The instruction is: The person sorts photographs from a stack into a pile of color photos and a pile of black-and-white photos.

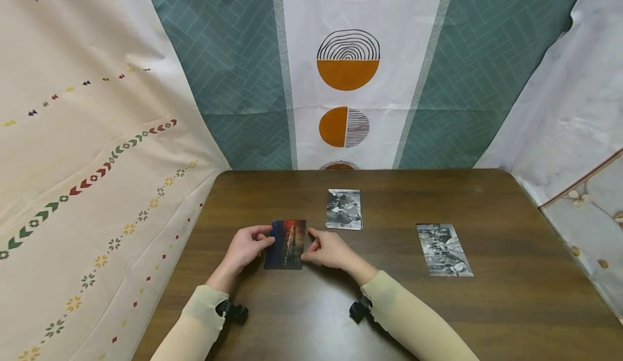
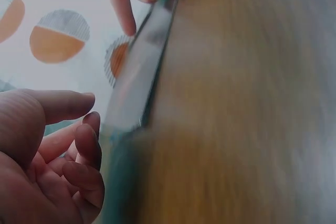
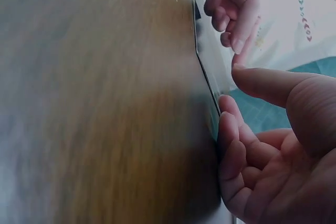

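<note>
We hold a colour photo (image 1: 285, 243) between both hands on the dark wooden table (image 1: 511, 296), near its middle-left. Its long axis runs away from us, the top edge tipped slightly to the right. It is a thin, glossy rectangle in deep blue and red. Our left hand (image 1: 247, 246) pinches its left edge with curled fingers (image 2: 86, 145), and our right hand (image 1: 327, 248) pinches the right edge likewise. Two black-and-white photos (image 1: 344, 209) (image 1: 444, 249) lie flat further right, well apart.
</note>
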`<state>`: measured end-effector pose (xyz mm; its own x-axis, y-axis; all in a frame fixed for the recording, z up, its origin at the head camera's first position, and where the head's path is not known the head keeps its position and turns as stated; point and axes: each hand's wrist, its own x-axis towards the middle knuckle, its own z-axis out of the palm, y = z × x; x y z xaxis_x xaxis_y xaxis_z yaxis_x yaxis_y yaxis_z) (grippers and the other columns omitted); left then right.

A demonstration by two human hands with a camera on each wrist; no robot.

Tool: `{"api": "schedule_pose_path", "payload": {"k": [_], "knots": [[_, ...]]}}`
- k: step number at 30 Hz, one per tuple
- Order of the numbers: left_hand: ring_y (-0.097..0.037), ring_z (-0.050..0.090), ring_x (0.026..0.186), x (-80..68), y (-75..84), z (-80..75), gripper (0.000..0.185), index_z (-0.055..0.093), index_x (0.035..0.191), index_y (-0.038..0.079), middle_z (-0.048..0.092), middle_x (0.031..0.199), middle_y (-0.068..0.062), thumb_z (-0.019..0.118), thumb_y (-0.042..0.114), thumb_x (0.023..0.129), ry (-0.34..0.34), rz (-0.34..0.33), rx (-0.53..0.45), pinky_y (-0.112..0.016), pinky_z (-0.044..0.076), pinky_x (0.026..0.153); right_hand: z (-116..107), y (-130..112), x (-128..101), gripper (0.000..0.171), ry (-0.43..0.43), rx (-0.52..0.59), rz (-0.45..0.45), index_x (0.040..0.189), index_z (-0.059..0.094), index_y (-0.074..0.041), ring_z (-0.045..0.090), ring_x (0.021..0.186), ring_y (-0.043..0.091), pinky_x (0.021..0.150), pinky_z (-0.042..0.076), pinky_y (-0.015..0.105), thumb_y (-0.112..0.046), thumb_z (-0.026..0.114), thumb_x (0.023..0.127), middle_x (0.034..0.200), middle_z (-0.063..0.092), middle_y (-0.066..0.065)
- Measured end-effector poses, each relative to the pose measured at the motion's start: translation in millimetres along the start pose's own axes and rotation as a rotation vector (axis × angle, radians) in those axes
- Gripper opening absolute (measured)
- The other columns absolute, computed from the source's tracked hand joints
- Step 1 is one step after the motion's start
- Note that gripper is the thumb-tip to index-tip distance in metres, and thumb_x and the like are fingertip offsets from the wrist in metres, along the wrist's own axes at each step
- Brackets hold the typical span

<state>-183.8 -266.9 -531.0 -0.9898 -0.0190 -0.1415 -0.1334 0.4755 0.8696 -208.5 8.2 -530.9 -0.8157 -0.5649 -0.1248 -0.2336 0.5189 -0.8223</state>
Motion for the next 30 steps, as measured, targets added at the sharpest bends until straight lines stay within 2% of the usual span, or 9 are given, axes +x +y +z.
{"api": "schedule_pose_path", "payload": {"k": [4,9,14,19,23,30], "knots": [[-0.019,0.054,0.058,2.7,12.2,11.2,0.039,0.073,0.135,0.004,0.065,0.083,-0.005,0.079,0.016,0.098,0.000,0.031,-0.034,-0.031,0.050,0.058,-10.5,7.9,-5.8,0.083,0.038,0.022,-0.025,0.157,0.043,0.010,0.066,0.062,0.009,0.078,0.055,0.030,-0.022,0.085,0.092,0.087,0.076,-0.007],[-0.017,0.054,0.058,8.2,29.8,29.0,0.038,0.074,0.133,0.003,0.066,0.084,-0.004,0.080,0.014,0.097,0.014,0.080,-0.075,-0.028,0.049,0.057,-29.0,17.8,-14.7,0.072,0.077,0.068,-0.026,0.154,0.049,0.008,0.069,0.070,0.013,0.075,0.054,0.031,-0.018,0.081,0.095,0.090,0.077,-0.003],[-0.017,0.055,0.061,13.8,50.4,50.5,0.038,0.073,0.133,-0.001,0.066,0.086,-0.005,0.078,0.012,0.098,-0.009,0.132,-0.094,-0.027,0.050,0.057,-52.6,30.0,-23.4,0.062,0.156,0.068,0.026,0.152,0.057,0.002,0.068,0.075,0.013,0.072,0.053,0.031,-0.019,0.078,0.097,0.092,0.077,-0.004],[-0.019,0.059,0.065,22.3,68.3,76.8,0.041,0.071,0.136,-0.001,0.065,0.087,-0.005,0.078,0.014,0.099,-0.059,0.148,-0.097,-0.028,0.052,0.059,-77.4,49.1,-32.1,0.056,0.285,0.031,0.101,0.148,0.062,-0.002,0.065,0.075,0.015,0.068,0.051,0.033,-0.020,0.078,0.098,0.097,0.077,0.000],[-0.018,0.060,0.064,30.9,75.6,99.1,0.042,0.071,0.137,0.001,0.067,0.088,-0.004,0.079,0.016,0.098,-0.067,0.147,-0.080,-0.029,0.050,0.057,-91.5,61.3,-35.6,0.055,0.377,0.005,0.141,0.148,0.062,-0.002,0.068,0.088,0.021,0.076,0.054,0.039,-0.020,0.077,0.098,0.103,0.076,0.004],[-0.014,0.060,0.059,45.0,82.4,125.9,0.043,0.072,0.136,0.003,0.068,0.087,-0.002,0.080,0.017,0.096,-0.007,0.123,-0.004,-0.028,0.049,0.057,-99.6,72.6,-28.9,0.057,0.414,0.019,0.171,0.149,0.061,0.000,0.069,0.112,0.033,0.095,0.054,0.051,-0.021,0.077,0.099,0.117,0.074,0.012]]}}
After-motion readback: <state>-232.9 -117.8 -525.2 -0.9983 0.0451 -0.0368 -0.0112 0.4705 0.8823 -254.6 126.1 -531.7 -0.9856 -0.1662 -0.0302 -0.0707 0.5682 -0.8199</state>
